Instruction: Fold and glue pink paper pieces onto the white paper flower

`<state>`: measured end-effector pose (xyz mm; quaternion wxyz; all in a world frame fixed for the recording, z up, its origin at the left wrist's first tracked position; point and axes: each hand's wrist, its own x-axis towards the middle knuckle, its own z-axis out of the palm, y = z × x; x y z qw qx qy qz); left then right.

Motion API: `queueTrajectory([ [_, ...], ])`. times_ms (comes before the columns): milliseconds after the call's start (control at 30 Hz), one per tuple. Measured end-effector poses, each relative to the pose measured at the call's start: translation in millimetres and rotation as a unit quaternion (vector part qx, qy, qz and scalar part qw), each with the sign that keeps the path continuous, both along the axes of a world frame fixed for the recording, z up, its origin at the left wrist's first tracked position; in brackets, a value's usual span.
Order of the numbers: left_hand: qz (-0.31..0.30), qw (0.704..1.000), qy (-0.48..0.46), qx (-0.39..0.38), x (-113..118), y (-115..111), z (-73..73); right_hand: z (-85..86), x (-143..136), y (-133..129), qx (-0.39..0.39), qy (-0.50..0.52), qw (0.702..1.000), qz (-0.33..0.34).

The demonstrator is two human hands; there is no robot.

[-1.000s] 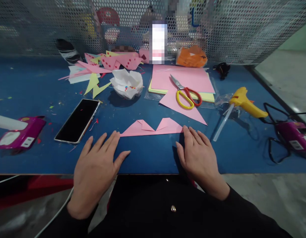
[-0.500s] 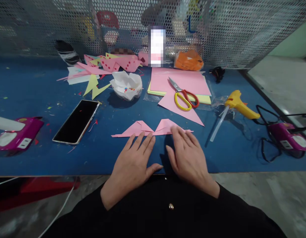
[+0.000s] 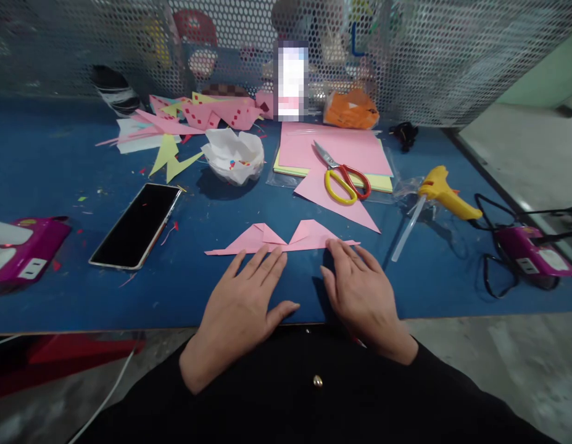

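Observation:
A folded pink paper (image 3: 308,234) with two peaks and a long straight lower edge lies flat on the blue table. My left hand (image 3: 244,302) rests palm down with its fingers stretched out, the tips on the paper's lower edge left of the middle. Further right, my right hand (image 3: 362,290) touches the same edge with its fingertips, the fingers extended and slightly bent. Neither hand grips anything. Behind the paper, scissors (image 3: 342,177) with one yellow and one red handle lie on a cut pink triangle (image 3: 345,206) and a stack of coloured sheets (image 3: 332,145).
A dark phone (image 3: 136,225) and a white paper bowl (image 3: 232,154) lie to the left. On the right are a yellow glue gun (image 3: 445,191) and a purple power strip (image 3: 529,250) with black cable. Another purple strip (image 3: 36,243) sits far left. A perforated metal screen (image 3: 429,61) stands behind.
My right hand has slid rightward along the paper's lower edge. My left hand stays on the paper. The whole view has shifted slightly.

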<state>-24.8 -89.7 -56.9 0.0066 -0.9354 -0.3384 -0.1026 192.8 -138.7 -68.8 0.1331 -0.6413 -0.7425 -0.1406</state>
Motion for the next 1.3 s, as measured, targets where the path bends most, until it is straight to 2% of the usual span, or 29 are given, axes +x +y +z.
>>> queueTrajectory([
  [133, 0.055, 0.998, 0.012, -0.008, -27, 3, 3.0, -0.6, 18, -3, 0.009, -0.018, 0.999, -0.047],
  [267, 0.135, 0.991, 0.017, 0.015, -64, 9, 5.0, 3.4, 27, -2, 0.008, -0.054, 0.998, -0.025],
  [367, 0.189, 0.981, 0.001, 0.040, -76, 13, 11.7, 11.2, 30, 3, 0.008, -0.074, 0.997, -0.001],
  [433, 0.211, 0.974, -0.045, 0.064, -72, 14, 18.3, 17.9, 30, 7, 0.008, -0.082, 0.996, 0.026],
  [533, 0.193, 0.971, -0.115, 0.079, -53, 17, 25.3, 26.8, 28, 18, 0.001, -0.101, 0.993, 0.066],
  [633, 0.144, 0.981, -0.126, 0.030, -29, 23, 28.1, 30.1, 23, 30, -0.025, -0.120, 0.988, 0.090],
  [700, 0.138, 0.980, -0.143, -0.028, -14, 28, 30.8, 28.6, 20, 37, -0.040, -0.140, 0.985, 0.097],
  [767, 0.149, 0.958, -0.214, -0.116, -2, 35, 36.4, 25.4, 18, 42, -0.045, -0.155, 0.982, 0.095],
  [867, 0.120, 0.879, -0.367, -0.280, 12, 45, 48.2, 21.2, 18, 44, -0.038, -0.141, 0.985, 0.091],
  [900, 0.113, 0.860, -0.402, -0.294, 17, 48, 51.8, 20.8, 18, 43, -0.033, -0.131, 0.987, 0.089],
  [933, 0.116, 0.857, -0.419, -0.276, 21, 51, 54.7, 21.1, 18, 43, -0.026, -0.121, 0.989, 0.087],
  [967, 0.120, 0.875, -0.408, -0.233, 25, 54, 56.6, 22.2, 19, 43, -0.014, -0.111, 0.990, 0.083],
  [1000, 0.117, 0.905, -0.369, -0.178, 29, 57, 57.4, 24.0, 19, 42, 0.001, -0.102, 0.992, 0.080],
  [1067, 0.083, 0.960, -0.259, -0.070, 36, 61, 56.5, 29.6, 19, 42, 0.037, -0.082, 0.993, 0.075],
  [1100, 0.058, 0.976, -0.206, -0.032, 39, 63, 55.1, 32.9, 18, 43, 0.052, -0.069, 0.994, 0.074],
  [1200, -0.001, 0.993, -0.118, 0.002, 43, 68, 50.6, 43.0, 17, 43, 0.077, -0.018, 0.993, 0.084],
  [1300, 0.010, 0.990, -0.131, -0.044, 40, 71, 51.0, 50.0, 20, 43, 0.120, 0.051, 0.988, 0.089],
])
